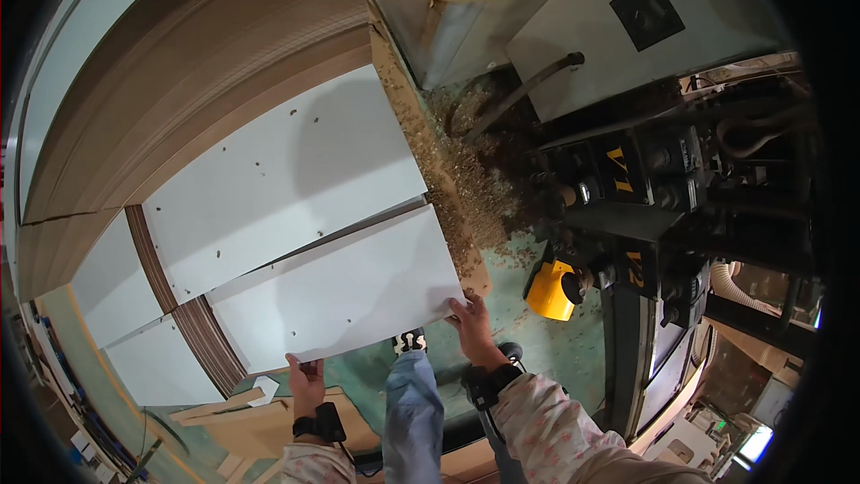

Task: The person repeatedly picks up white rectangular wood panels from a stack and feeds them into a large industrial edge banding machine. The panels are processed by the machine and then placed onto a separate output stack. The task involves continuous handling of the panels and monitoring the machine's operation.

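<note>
A long white panel [340, 282] with a few small holes lies on a stack in front of me, its near edge toward my body. My right hand [475, 332] grips its near right corner. At the near edge, farther left, the fingers of my left hand [306, 379] are closed on the same panel; their undersides are hidden. Just beyond lies a wider white panel [287, 170] with several holes, and a dark gap shows between the two. Both my wrists carry dark bands.
Tall stacks of brown-edged boards [206, 63] rise at the far left. On the right stands a dark machine [645, 188] with a yellow part [551, 291] low down. Wood chips [475, 179] cover the floor beside the stack. Board offcuts [260, 426] lie near my left forearm.
</note>
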`<state>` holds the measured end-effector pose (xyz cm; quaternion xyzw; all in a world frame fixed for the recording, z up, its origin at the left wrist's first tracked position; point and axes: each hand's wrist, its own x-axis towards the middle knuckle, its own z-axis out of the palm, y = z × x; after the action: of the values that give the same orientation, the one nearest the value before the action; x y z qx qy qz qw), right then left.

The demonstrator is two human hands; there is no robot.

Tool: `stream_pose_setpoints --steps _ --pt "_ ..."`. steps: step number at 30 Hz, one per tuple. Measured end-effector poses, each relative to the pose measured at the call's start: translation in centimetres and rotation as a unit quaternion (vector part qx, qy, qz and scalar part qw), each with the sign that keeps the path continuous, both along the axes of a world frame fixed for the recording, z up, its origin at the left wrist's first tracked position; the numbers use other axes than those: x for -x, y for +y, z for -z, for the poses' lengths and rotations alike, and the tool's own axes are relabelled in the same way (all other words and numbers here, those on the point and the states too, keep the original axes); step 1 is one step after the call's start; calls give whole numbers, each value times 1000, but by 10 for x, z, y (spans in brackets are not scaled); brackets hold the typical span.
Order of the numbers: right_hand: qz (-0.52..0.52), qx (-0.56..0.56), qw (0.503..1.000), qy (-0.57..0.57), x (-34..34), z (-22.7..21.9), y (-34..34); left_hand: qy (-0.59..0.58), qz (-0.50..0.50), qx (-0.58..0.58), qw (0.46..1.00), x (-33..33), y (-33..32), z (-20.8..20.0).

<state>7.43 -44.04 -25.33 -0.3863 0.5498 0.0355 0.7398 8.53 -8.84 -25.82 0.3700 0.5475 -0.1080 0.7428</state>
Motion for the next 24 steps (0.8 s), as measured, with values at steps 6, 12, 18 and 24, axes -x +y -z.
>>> stream_pose_setpoints --steps 6,12,18,24 --pt "10 -242 967 -73 -4 -16 -9 -55 -24 27 998 20 -29 -25" --pt "-39 -157 982 -100 -39 -82 1 -14 -71 21 997 38 -62 -86" --pt "-6 9 1000 -15 -11 -216 15 -36 -51 123 990 56 -45 -152" --pt "-27 63 998 -2 21 -394 -20 47 -56 187 980 97 -101 -304"
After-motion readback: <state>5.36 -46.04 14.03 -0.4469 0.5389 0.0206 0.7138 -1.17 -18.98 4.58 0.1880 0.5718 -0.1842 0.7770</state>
